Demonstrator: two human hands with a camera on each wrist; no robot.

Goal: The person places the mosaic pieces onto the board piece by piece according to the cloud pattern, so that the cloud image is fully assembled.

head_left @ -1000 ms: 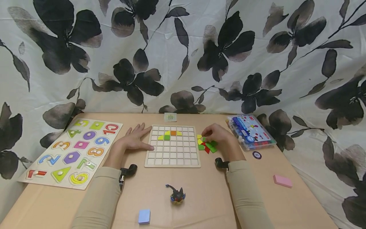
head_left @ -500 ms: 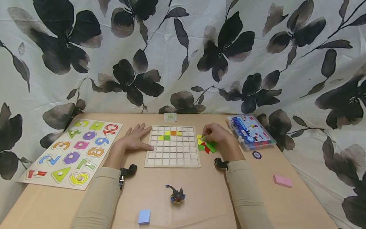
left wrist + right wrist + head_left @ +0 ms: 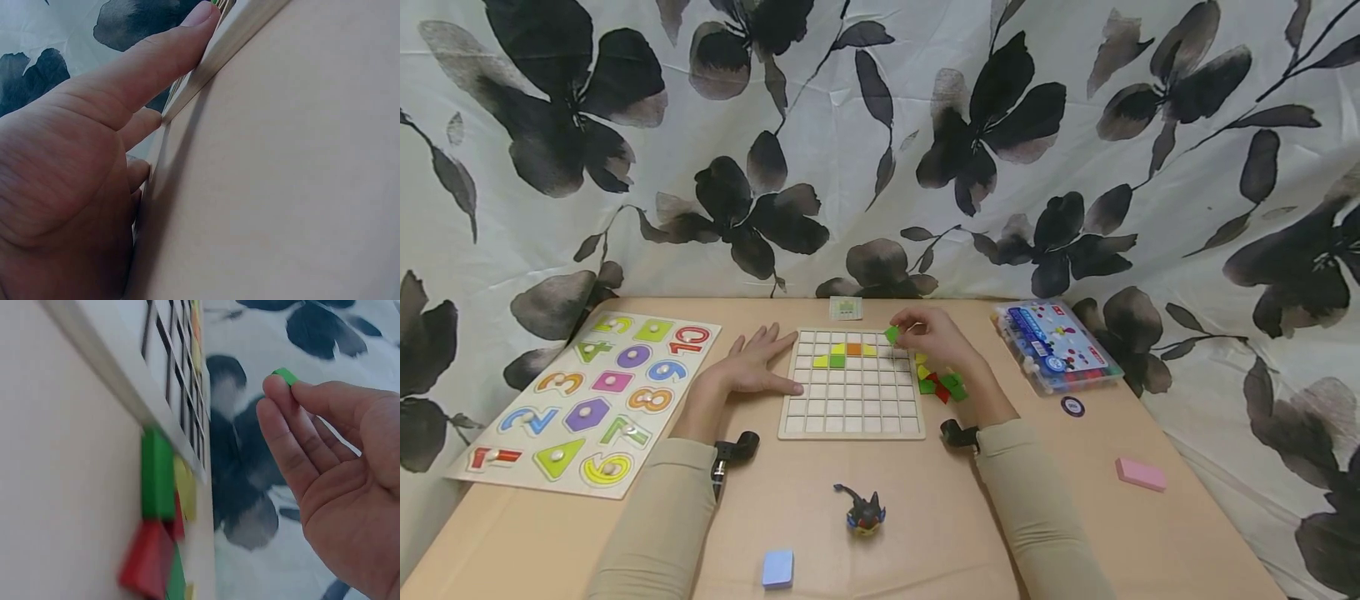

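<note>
A white grid board [image 3: 852,427] with square cells lies mid-table. Near its top left sit several yellow, green and orange pieces, among them an orange square [image 3: 854,349] and a green square [image 3: 838,361]. My left hand [image 3: 748,362] is spread at the board's left edge; in the left wrist view its thumb [image 3: 156,59] lies along the wooden rim. Thumb and index finger of my right hand [image 3: 936,335] pinch a small green block [image 3: 285,376], above the board's upper right corner. Loose red, green and yellow blocks [image 3: 953,385] lie beside the board's right edge.
A number and shape puzzle board [image 3: 583,400] lies at the left. A small patterned card [image 3: 846,308] is behind the grid. At right are a clear plastic box [image 3: 1060,346], a round disc [image 3: 1073,406] and a pink block [image 3: 1141,474]. In front are a dark toy figure [image 3: 867,512] and a blue block [image 3: 778,568].
My right hand has lifted a green block from the loose pile and moved left with it to the board's upper right corner. My left hand has stayed in place.
</note>
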